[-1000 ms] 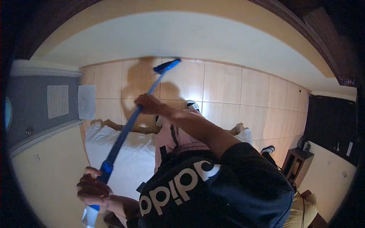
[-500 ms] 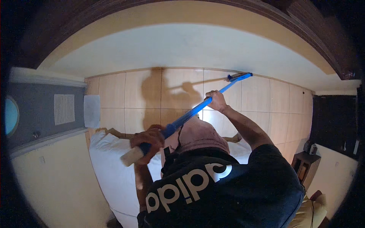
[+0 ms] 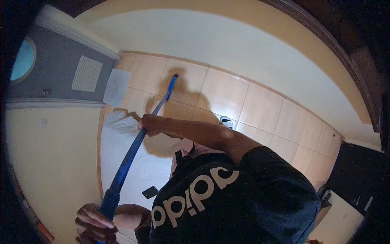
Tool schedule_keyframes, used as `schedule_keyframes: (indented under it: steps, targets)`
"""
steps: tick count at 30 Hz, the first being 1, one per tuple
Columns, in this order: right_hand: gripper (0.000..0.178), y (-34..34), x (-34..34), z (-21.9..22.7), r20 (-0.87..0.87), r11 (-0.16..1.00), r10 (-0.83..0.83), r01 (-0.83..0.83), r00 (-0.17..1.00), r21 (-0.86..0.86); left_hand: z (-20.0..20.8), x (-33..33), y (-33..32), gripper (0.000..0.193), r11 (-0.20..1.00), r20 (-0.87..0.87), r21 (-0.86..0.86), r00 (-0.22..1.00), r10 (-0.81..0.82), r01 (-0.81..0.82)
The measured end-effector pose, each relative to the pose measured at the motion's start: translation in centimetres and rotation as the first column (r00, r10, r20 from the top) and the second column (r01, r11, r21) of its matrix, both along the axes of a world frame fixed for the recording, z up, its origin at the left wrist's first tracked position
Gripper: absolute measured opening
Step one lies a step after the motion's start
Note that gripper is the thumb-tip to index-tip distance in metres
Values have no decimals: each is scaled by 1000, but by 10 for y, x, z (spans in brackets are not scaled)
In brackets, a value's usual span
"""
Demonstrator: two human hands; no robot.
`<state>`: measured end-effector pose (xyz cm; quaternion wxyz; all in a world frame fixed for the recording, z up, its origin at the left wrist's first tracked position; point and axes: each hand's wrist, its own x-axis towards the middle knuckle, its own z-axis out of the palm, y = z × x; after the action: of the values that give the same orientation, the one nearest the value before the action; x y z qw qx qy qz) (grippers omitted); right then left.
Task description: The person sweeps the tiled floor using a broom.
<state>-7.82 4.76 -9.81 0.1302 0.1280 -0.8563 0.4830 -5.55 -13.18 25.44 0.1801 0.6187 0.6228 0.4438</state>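
A long blue broom [image 3: 128, 164] slants from the lower left up over the tiled floor. My left hand [image 3: 95, 225] is wrapped round the thick lower end of its handle. Farther up the shaft, my right hand [image 3: 152, 124] grips it, with the right arm reaching across in front of my body. The narrow blue broom head [image 3: 171, 88] is at the floor tiles, in my shadow; whether its bristles press on the floor cannot be made out.
A bed with a white sheet [image 3: 134, 171] lies to the left, a dark phone [image 3: 150, 192] on it. A grey door [image 3: 53, 67] with a vent stands at left, a pale mat [image 3: 116, 87] before it. A footwear tip [image 3: 226, 122] shows on the tiles. A pale wall [image 3: 227, 44] runs behind.
The broom head has swung from the wall's foot at right to the left, nearer the mat. Both hands have moved left with the handle, the left one lower. My view has turned.
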Motion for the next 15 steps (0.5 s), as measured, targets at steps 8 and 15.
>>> schedule_keyframes:
  steps: [8, 15]
  targets:
    - [19, -50, -25, -27, 101, 994, 21, -10, 995, -107, -32, -71, -20, 15, 998, -25, 21, 998, 59, -58]
    - [17, -46, -42, -21, 63, 953, -233, 241, 970, -186, -67, -120, -27, 17, 948, 136, 314, 991, 11, -54]
